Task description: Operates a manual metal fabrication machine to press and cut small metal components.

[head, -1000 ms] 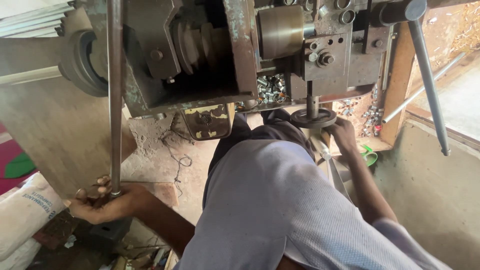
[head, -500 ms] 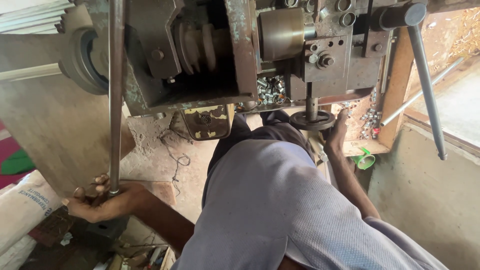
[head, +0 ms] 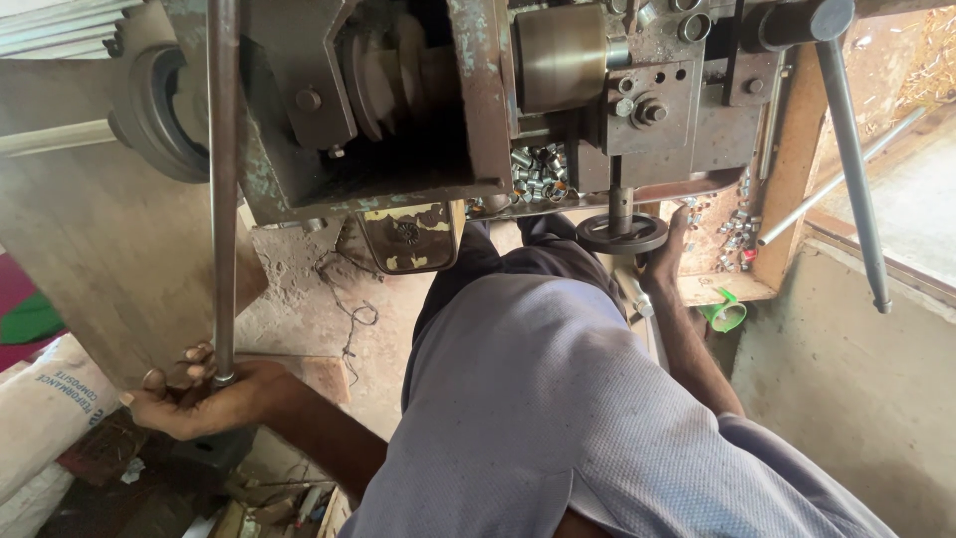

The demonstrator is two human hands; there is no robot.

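Looming over the person's lap, the grey machine [head: 478,100] is carrying a long steel lever [head: 223,189] running straight down to the left hand [head: 194,399], which is closing around its lower end, while the right hand [head: 665,261] is cupping the small handwheel [head: 621,235] from just beside it

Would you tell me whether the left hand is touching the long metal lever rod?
Touching. The head view shows the left hand with fingers curled around the lower end of the long metal lever rod.

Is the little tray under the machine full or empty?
Partly full. The tray holds a heap of small shiny metal sleeves. How deep the heap goes cannot be told.
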